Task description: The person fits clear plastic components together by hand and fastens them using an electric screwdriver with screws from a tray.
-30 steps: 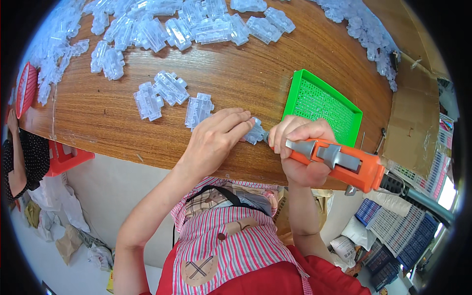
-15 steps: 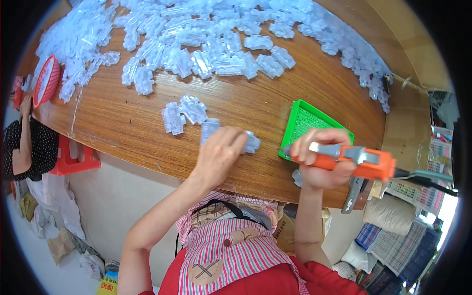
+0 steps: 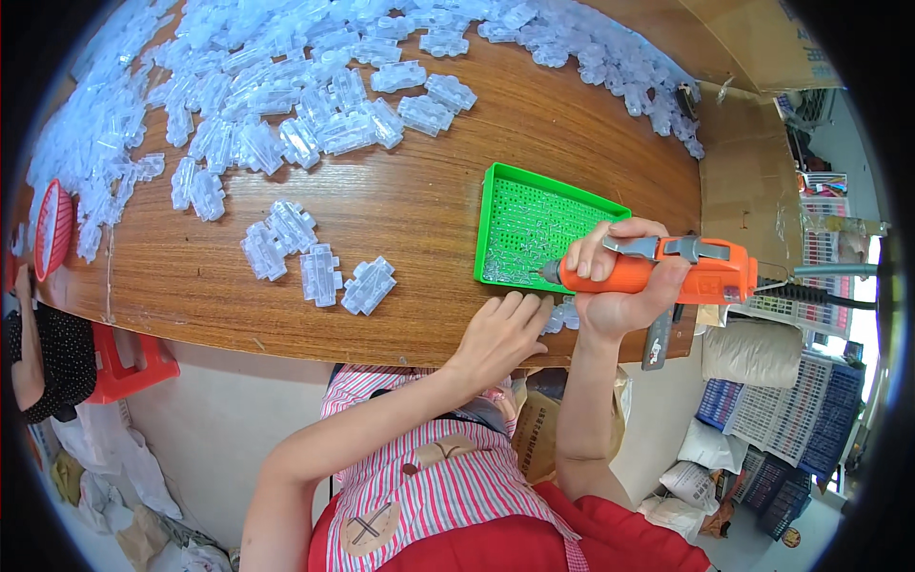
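My right hand [image 3: 624, 276] is wrapped round an orange electric screwdriver [image 3: 705, 278], its tip pointing left over the near edge of a green perforated tray [image 3: 489, 224]. Many small metal pieces [image 3: 510, 257], apparently screws, lie scattered inside the tray. Palm down on the table before the tray is my left hand [image 3: 505, 334], fingers bent and thumb apart. Just beside its fingertips sits a clear plastic part [image 3: 564, 315], partly hidden by my hands. Several similar clear plastic parts [image 3: 321, 275] lie loosely grouped to the left.
A large heap of clear plastic parts [image 3: 276, 95] spreads over the back of the wooden table [image 3: 400, 229]. At the far left are a red basket [image 3: 57, 229], a co-worker's arm [image 3: 29, 353] and a red stool [image 3: 129, 360]. Cardboard [image 3: 748, 153] stands at right; a black cable [image 3: 810, 294] trails from the screwdriver.
My left hand has let go of a clear plastic part near the loose group and moved right, beside another part near the tray. The screwdriver remains in my right hand. The view has shifted.
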